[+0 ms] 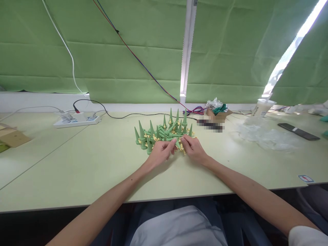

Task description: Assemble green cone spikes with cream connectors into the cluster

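Green cone-shaped pieces [151, 130] stand upright in a cluster at the middle of the pale table, with more green pieces lying among them. Small yellow pieces [154, 138] are scattered between and attached around the cones. At the near edge of this cluster, my left hand [164, 150] pinches a small green cone [177, 143] between thumb and fingers. My right hand [192, 147] is close beside it, its thumb and forefinger pressed together near the cone and some yellow bits; what they grip is too small to make out.
A white power strip [77, 120] and a cardboard piece [15, 136] lie at the left. Behind the cluster runs a black cable. Toward the right are an open small box [218, 115], a cup [261, 108], clear plastic [269, 137] and a dark flat object [298, 132].
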`<state>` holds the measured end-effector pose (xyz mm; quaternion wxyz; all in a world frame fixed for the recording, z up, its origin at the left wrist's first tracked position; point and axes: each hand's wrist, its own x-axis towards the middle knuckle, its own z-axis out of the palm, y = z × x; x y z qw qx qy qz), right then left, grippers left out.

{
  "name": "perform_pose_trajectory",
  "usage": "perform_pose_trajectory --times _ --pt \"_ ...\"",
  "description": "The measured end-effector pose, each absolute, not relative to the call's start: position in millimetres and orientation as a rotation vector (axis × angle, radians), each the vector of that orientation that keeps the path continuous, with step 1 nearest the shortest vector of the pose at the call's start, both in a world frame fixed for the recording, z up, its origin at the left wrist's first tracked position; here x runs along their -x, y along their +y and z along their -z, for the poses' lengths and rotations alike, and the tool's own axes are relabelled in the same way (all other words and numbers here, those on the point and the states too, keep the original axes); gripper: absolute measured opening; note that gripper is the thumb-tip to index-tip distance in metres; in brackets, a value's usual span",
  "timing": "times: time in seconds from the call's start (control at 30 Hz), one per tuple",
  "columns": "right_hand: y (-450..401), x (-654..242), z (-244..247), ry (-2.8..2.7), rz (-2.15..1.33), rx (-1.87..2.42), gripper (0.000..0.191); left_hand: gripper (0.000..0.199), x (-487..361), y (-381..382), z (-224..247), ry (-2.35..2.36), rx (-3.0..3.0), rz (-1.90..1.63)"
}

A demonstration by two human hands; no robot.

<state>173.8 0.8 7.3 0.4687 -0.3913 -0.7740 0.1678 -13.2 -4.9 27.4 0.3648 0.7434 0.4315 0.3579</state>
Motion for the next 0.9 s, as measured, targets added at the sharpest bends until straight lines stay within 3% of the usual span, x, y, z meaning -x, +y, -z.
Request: perform_pose_trajectory --times 0.27,0.77,0.9 --pt "1.0 -173.6 -9.2 -1.877 -0.388 1.006 0.039 0.041 11.8 -7.7 -26.3 1.089 -2.061 -0.984" --pt "-0.7 -170.8 -10.5 -1.828 -0.441 1.006 0.042 0.033 8.8 -6.6 -24.0 1.15 -2.165 -1.138" --pt "-0.8 -169.9 -9.8 -1.804 -0.45 1.02 0.041 0.04 8.6 -5.2 -23.3 1.148 -2.115 -1.114"
